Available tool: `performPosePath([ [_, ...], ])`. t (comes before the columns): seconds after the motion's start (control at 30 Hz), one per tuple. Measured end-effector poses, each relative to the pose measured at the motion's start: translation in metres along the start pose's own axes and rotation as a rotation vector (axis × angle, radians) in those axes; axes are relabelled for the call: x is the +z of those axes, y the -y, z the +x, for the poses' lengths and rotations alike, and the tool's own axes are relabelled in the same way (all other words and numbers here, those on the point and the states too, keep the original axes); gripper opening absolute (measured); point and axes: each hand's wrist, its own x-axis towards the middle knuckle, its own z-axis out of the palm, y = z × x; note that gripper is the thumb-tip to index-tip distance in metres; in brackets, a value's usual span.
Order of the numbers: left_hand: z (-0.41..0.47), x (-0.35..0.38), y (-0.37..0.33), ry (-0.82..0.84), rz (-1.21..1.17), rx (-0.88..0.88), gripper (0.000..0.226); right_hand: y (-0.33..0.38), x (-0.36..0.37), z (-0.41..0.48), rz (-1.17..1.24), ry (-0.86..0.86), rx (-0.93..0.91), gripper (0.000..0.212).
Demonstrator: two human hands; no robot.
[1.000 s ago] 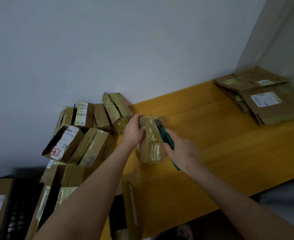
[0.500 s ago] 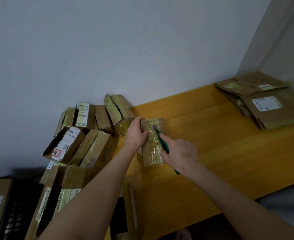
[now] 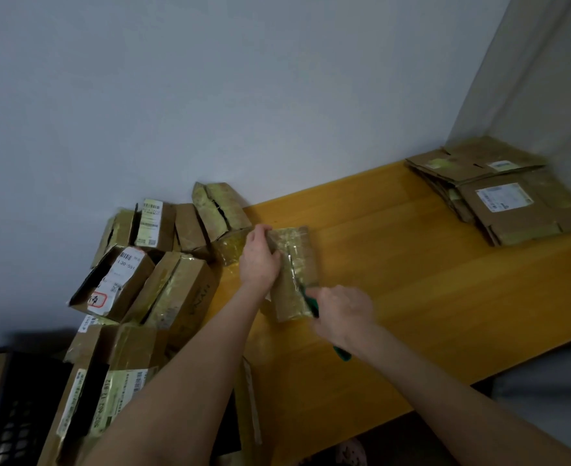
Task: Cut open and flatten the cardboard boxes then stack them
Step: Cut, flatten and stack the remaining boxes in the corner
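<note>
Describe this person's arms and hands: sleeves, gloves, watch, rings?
Both arms are bare: left forearm and right forearm show no sleeves. Left hand and right hand are ungloved, with no watch or wristband. The right hand is too blurred to check for rings.

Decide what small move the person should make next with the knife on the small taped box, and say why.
Probably draw the knife toward the near end of the box to finish the slit. The right hand grips it with the blade on the taped top, short of that end, while the left hand holds the far end steady.
</note>
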Motion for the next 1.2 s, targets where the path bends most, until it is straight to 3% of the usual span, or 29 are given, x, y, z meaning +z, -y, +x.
performPosePath([
  [0.17,0.005,-0.003,0.005,0.000,0.013,-0.031,0.047,-0.006,0.012,-0.011,0.138,0.041,-0.024,0.049],
  [0.3,0.009,-0.005,0.010,-0.017,-0.004,-0.069,0.049,-0.027,0.006,-0.006,0.489,0.013,-0.015,0.052],
  [0.43,0.007,-0.007,0.012,-0.001,0.009,-0.054,0.051,-0.040,0.013,0.010,1.069,-0.045,0.336,0.010],
  [0.57,0.004,-0.011,0.012,0.006,0.028,-0.061,0.052,-0.025,0.035,0.018,1.253,0.179,0.467,0.015],
  [0.67,-0.001,-0.016,0.011,-0.012,0.078,-0.063,0.049,-0.013,0.039,0.023,1.533,0.140,0.571,0.014],
  [0.8,-0.006,-0.027,0.014,-0.015,0.197,-0.091,0.050,-0.018,0.023,0.042,1.548,-0.053,0.620,0.020],
  [0.93,-0.015,-0.032,0.023,0.079,0.295,-0.163,0.049,-0.022,-0.003,0.057,1.511,-0.157,0.524,0.020],
  [1.1,-0.032,-0.028,0.039,0.244,0.388,-0.293,0.052,-0.022,-0.011,0.073,1.451,-0.027,0.435,0.021],
  [1.2,-0.036,-0.020,0.041,0.247,0.447,-0.255,0.078,-0.023,-0.006,0.077,1.485,0.048,0.434,0.016],
])
